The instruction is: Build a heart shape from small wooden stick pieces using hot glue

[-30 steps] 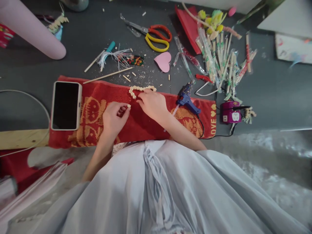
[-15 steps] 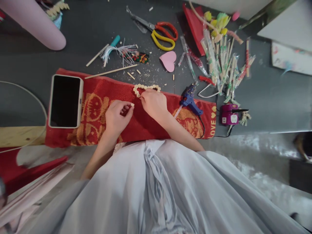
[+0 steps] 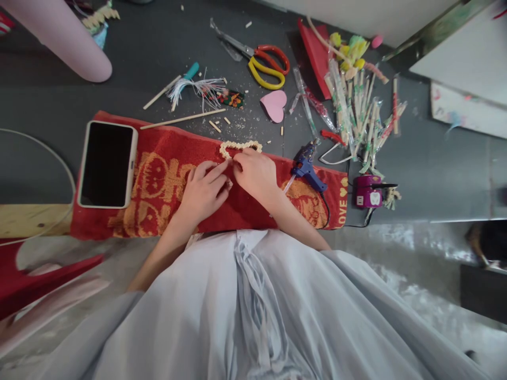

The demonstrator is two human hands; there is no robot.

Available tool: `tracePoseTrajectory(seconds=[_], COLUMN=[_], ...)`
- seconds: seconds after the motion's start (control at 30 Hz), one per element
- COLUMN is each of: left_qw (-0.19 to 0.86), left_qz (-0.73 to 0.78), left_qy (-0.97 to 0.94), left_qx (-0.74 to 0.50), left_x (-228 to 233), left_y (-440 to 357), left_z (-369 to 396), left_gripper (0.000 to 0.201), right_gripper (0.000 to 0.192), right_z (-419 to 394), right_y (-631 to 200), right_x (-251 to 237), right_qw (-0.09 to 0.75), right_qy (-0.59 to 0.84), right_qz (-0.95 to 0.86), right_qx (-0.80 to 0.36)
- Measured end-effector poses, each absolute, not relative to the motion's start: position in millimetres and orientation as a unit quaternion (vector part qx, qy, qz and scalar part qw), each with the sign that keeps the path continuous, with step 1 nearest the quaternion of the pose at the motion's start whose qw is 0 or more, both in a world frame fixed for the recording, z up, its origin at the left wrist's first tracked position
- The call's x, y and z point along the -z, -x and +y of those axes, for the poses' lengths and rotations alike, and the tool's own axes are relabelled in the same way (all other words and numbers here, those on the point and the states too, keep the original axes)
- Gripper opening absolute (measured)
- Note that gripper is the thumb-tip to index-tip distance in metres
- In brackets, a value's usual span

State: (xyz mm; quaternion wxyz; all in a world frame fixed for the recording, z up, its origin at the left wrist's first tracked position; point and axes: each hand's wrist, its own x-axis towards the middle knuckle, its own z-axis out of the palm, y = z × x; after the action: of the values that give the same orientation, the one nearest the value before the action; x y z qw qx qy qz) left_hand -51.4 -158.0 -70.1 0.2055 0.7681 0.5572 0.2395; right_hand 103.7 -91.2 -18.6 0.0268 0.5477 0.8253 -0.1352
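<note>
A cream-coloured outline of small wooden pieces (image 3: 241,144), curved like the top of a heart, rests along the upper edge of a red towel (image 3: 178,142). Over its lower part lies my right hand (image 3: 256,171), its fingers closed at the outline's edge; the palm hides the rest. My left hand (image 3: 204,191) is beside it, with the index finger stretched to the right hand's fingertips. Between its thumb and lower fingers a small pale wooden piece (image 3: 229,183) shows. Right of my hands a blue glue gun (image 3: 307,171) lies on the towel with a clear stick in its back.
A tablet (image 3: 108,164) lies on the towel's left end. Beyond are scissors (image 3: 267,66), a pink paper heart (image 3: 274,105), a thin wooden stick (image 3: 182,119) and scattered cut bits. Wrapped sticks (image 3: 358,100) are heaped at right, near a purple box (image 3: 367,191) with a cord.
My left hand has moved right, up to my right hand, and its index finger now reaches the outline's edge. My right hand stays at the outline. The view has shifted slightly.
</note>
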Motion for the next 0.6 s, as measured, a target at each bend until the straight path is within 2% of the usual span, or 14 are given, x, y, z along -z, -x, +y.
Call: tracePoseTrajectory(seconds=[0.33,0.6], left_qw=[0.181,0.168], left_qz=[0.559,0.565], left_qy=[-0.778,-0.760], left_qx=[-0.222,-0.276], left_x=[68,73], left_y=[48,52], left_z=[-158,-158], left_gripper=[0.014,0.013], right_gripper=[0.026,0.014], right_z=[-104,-108], right_y=[-115,-160], right_x=[11,-3], right_qw=[0.004,-0.078], right_qy=[-0.544,-0.530], right_qz=[0.826,0.814], right_qx=[0.148,0.224])
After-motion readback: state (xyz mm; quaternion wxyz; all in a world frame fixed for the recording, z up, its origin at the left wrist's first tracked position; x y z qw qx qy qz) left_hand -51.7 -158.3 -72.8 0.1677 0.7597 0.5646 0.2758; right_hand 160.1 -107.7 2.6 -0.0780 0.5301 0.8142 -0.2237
